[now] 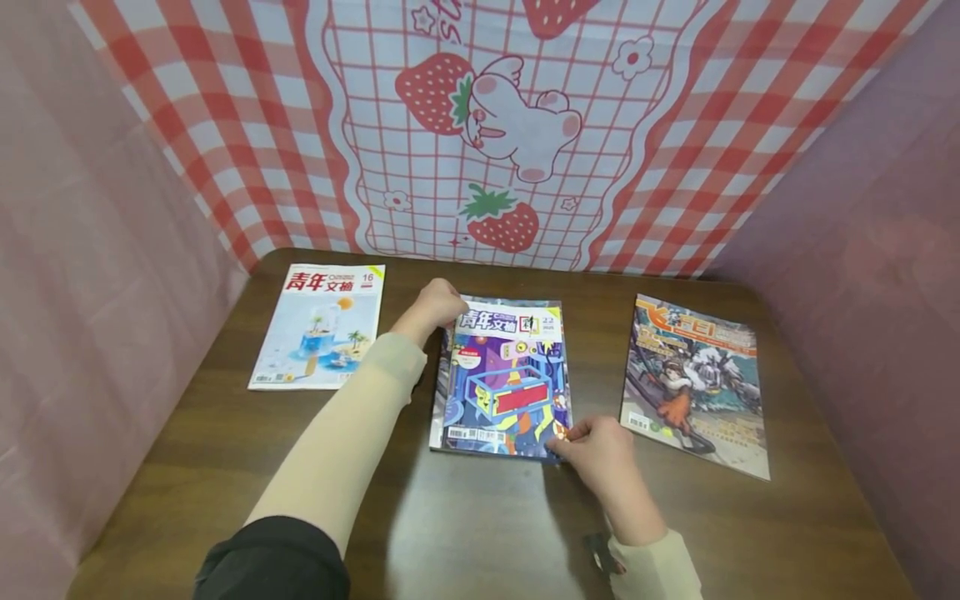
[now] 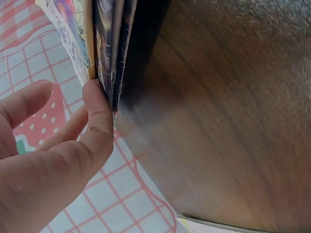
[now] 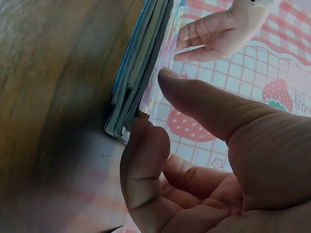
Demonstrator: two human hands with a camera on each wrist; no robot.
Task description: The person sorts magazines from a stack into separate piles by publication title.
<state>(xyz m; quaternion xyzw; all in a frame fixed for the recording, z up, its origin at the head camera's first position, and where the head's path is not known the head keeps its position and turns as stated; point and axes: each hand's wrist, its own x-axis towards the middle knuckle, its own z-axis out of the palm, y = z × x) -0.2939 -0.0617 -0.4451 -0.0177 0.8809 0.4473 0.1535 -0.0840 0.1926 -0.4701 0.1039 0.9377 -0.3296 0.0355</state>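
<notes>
In the head view, a stack of magazines lies at the table's middle. Its top magazine (image 1: 506,392) has a purple and blue cover marked 22, and edges of others show beneath. My left hand (image 1: 431,308) is at the stack's far left corner. In the left wrist view a bent finger of the left hand (image 2: 63,160) touches the stack's edge, its thumb apart. At the near right corner, my right hand (image 1: 603,450) pinches the top magazine. The right wrist view shows the right hand (image 3: 204,145) with thumb by the cover and forefinger at the corner.
A pale blue magazine (image 1: 318,329) marked 16 lies to the left on the wooden table (image 1: 465,533). To the right is a comic magazine (image 1: 693,383), lying askew. Behind the table hangs a red checked strawberry cloth (image 1: 450,167); pink cloth (image 1: 885,250) hangs at the sides.
</notes>
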